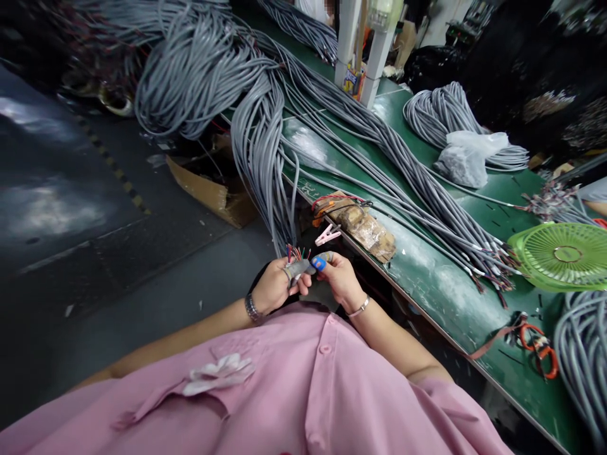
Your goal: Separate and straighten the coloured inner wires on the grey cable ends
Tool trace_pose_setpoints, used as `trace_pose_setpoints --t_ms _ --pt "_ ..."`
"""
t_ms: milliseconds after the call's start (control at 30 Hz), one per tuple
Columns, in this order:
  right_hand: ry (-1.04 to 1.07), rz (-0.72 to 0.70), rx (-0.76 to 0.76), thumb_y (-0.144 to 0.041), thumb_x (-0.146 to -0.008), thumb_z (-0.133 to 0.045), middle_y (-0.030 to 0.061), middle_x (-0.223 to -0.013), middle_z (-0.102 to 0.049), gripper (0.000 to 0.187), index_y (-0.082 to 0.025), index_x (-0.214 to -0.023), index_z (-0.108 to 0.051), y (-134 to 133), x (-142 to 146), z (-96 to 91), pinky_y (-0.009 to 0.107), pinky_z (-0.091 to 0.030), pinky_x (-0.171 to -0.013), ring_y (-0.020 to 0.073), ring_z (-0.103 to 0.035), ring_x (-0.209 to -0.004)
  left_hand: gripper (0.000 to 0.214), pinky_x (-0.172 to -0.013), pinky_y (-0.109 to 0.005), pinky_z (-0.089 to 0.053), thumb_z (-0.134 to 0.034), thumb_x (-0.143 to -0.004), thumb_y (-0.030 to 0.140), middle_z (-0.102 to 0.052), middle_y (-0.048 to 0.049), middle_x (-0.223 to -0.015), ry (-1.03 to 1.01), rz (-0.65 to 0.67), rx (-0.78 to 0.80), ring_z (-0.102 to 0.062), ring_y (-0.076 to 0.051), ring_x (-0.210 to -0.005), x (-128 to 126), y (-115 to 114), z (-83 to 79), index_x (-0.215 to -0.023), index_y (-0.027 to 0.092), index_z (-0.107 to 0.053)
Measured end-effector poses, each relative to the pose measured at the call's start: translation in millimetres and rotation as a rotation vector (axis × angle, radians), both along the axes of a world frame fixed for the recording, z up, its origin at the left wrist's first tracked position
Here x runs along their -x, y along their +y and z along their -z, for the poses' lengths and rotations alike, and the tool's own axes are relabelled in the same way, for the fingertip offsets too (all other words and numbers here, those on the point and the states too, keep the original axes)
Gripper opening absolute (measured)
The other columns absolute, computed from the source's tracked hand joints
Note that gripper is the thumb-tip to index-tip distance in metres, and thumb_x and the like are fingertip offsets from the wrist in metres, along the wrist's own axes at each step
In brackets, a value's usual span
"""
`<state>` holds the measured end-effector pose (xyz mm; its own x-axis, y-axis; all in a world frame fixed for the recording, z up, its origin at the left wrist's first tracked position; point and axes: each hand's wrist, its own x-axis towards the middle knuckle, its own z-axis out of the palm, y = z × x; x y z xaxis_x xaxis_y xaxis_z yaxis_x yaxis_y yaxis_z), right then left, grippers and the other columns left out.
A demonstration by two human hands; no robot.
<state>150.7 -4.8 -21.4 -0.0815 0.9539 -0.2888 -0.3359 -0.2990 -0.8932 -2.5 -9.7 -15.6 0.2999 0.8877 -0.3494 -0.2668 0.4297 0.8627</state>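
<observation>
At the frame's centre, the left hand (pixel 275 285) gripped coloured wires (pixel 296 253) while the right hand (pixel 340 277) pinched beside them, its hold unclear, and the grey cables (pixel 262 142) draping off the desk (pixel 434 278), upper left, could have tugged them loose by weight.

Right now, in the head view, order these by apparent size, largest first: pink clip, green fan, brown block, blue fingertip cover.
1. Green fan, reaching the picture's edge
2. Brown block
3. Pink clip
4. Blue fingertip cover, on the right hand
</observation>
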Motion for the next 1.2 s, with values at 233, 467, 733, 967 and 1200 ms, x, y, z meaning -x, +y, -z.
trace_pose_setpoints --t_ms 233,467,733,967,1200 --pt "0.023 0.047 -0.010 -0.036 -0.064 -0.077 -0.0043 -0.061 -0.054 0.025 -0.018 -0.074 -0.062 -0.7 -2.8 -0.4 0.023 -0.042 -0.055 0.0084 -0.045 -0.054 0.029 -0.036 -0.020 -0.033 -0.066 -0.073 0.040 -0.066 -0.0053 -0.058 -0.051 -0.048 0.001 -0.058 -0.013 -0.041 3.5 0.5 1.4 -0.071 0.011 -0.062" --pt "0.133 0.019 0.040 -0.046 -0.073 -0.069 -0.0024 -0.067 -0.054 0.029 -0.018 -0.075 -0.060 2.8 -7.0 -3.9 0.024 -0.045 -0.057 0.0081 -0.045 -0.055 0.029 -0.033 -0.019 -0.028 -0.067 -0.074 0.041 -0.059 -0.0004 -0.049 -0.073 -0.053 -0.068 -0.049 -0.009 -0.035 7.9 3.5 -1.1 -0.068 0.014 -0.060" --pt "0.109 -0.149 -0.031 -0.037 -0.068 -0.076 -0.0021 -0.065 -0.058 0.027 -0.017 -0.079 -0.063 4.1 1.8 -17.1 0.025 -0.042 -0.060 0.0095 -0.050 -0.056 0.029 -0.036 -0.020 -0.029 -0.065 -0.078 0.041 -0.061 -0.0010 -0.051 -0.043 0.023 -0.104 -0.052 -0.009 -0.037 2.2 -1.3 -3.2 -0.069 0.014 -0.059" --pt "0.020 0.013 -0.048 -0.032 -0.067 -0.077 -0.0013 -0.065 -0.060 0.022 -0.016 -0.072 -0.065 0.3 7.6 -16.8 0.024 -0.038 -0.058 0.0091 -0.049 -0.057 0.028 -0.035 -0.019 -0.029 -0.065 -0.077 0.039 -0.062 -0.0017 -0.054 -0.019 -0.054 -0.066 -0.055 -0.010 -0.038 2.5 -1.1 -3.1 -0.071 0.013 -0.059" --pt "-0.001 0.058 -0.110 -0.034 -0.067 -0.077 -0.0008 -0.069 -0.063 0.020 -0.017 -0.074 -0.067 -2.1 9.7 -14.2 0.026 -0.039 -0.060 0.0108 -0.051 -0.062 0.028 -0.033 -0.018 -0.029 -0.068 -0.071 0.039 -0.062 -0.0007 -0.053 -0.032 -0.164 -0.016 -0.053 -0.010 -0.036 -0.7 0.2 -7.9 -0.072 0.014 -0.056"
